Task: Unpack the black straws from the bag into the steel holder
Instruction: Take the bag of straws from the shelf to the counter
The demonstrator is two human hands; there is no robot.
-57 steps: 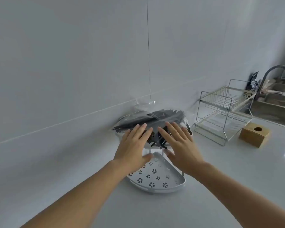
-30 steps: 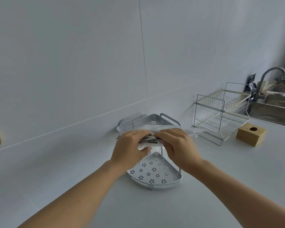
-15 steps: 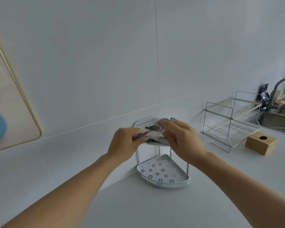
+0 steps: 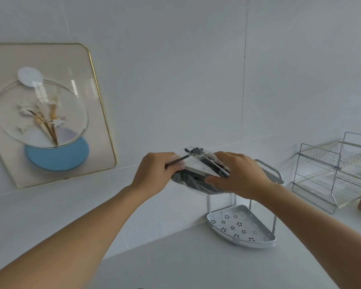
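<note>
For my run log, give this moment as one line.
left hand pinches straw | right hand holds bag | rack below

Soft, even daylight fills the view, bright and slightly cool on the white tiled wall [image 4: 175, 69]. Shadows are faint and diffuse. Window reflections glare on the glass of the gold-framed picture [image 4: 48, 113]. Wide-angle distortion bends the tile seams and tilts the frame. The hands and the dish rack [image 4: 333, 174] look slightly soft.

I see black straws [image 4: 208, 163] in a clear bag [image 4: 198, 166], a white shelf [image 4: 241, 228] punched with flower-shaped holes, a gold-edged beige picture [image 4: 50, 113] with a blue disc, and a white counter [image 4: 196, 263].
</note>
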